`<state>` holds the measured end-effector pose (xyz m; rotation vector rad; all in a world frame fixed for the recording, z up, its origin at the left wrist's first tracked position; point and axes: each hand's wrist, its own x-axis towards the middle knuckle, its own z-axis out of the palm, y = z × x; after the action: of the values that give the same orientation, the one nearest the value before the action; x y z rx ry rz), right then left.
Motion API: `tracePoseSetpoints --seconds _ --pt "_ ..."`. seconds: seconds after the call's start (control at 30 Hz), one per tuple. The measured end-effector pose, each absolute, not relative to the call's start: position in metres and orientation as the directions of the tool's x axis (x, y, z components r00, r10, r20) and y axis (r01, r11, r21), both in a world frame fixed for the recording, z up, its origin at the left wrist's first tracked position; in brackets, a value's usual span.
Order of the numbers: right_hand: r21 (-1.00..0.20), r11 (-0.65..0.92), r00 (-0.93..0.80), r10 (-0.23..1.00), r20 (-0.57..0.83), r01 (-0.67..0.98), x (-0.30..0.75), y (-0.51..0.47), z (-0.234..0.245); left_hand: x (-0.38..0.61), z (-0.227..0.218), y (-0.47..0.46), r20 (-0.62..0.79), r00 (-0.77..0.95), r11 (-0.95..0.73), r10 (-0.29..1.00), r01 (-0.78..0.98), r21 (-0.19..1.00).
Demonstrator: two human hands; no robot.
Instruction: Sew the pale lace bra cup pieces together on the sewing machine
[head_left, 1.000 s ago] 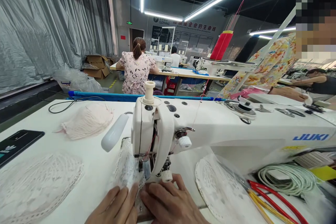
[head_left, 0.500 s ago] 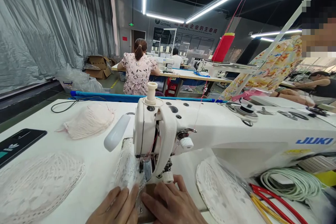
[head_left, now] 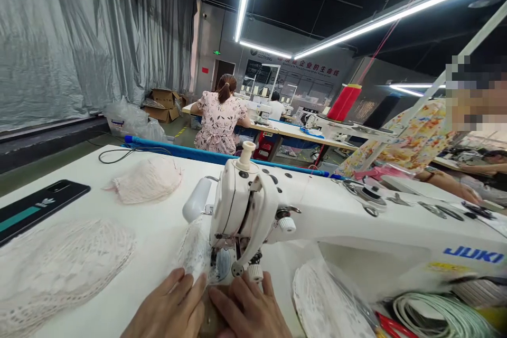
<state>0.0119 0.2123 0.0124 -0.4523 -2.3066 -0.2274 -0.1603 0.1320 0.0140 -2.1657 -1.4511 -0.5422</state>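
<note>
A white lace piece [head_left: 195, 247] lies under the needle end of a white sewing machine [head_left: 241, 206]. My left hand [head_left: 168, 303] presses its closed fingers onto the near end of this lace; its thumb is hidden. Just right of the lace, my right hand [head_left: 251, 306] lies on the machine bed with bent, slightly spread fingers below the presser foot area. Its fingertips are close to the lace edge, and no object shows in its grasp. The needle tip is hard to make out.
At left lie a large lace piece [head_left: 75, 264], a smaller lace cup [head_left: 148, 182] and a phone [head_left: 43, 208]. Another lace piece [head_left: 328, 298], red-handled tool [head_left: 390, 325] and coiled pale cord [head_left: 431, 311] lie at right. People sit or stand beyond the table.
The camera view has tilted and shifted, so the machine appears lower and farther right. Both hands stay by the needle area; the lace beside them shows slightly less at the near end.
</note>
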Motion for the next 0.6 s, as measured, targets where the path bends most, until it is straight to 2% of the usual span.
tracePoseSetpoints --seconds 0.2,0.33,0.43,0.53,0.6 --pt "0.149 0.929 -0.795 0.198 0.573 0.339 0.019 0.221 0.011 -0.166 0.014 0.142 0.647 0.315 -0.361 0.695 0.93 -0.064" --pt "0.112 0.935 -0.738 0.189 0.648 0.337 0.017 0.223 0.01 -0.174 0.008 0.151 0.685 0.366 -0.428 0.63 0.9 -0.088" --pt "0.082 0.941 -0.708 0.187 0.681 0.327 0.016 0.222 0.009 -0.176 0.012 0.151 0.621 0.38 -0.436 0.685 0.897 -0.068" --pt "0.061 0.95 -0.727 0.191 0.66 0.306 0.017 0.221 0.012 -0.179 0.025 0.151 0.564 0.327 -0.441 0.758 0.895 0.074" --pt "0.046 0.953 -0.73 0.198 0.654 0.3 0.017 0.22 0.015 -0.182 0.039 0.159 0.443 0.261 -0.386 0.858 0.896 0.22"
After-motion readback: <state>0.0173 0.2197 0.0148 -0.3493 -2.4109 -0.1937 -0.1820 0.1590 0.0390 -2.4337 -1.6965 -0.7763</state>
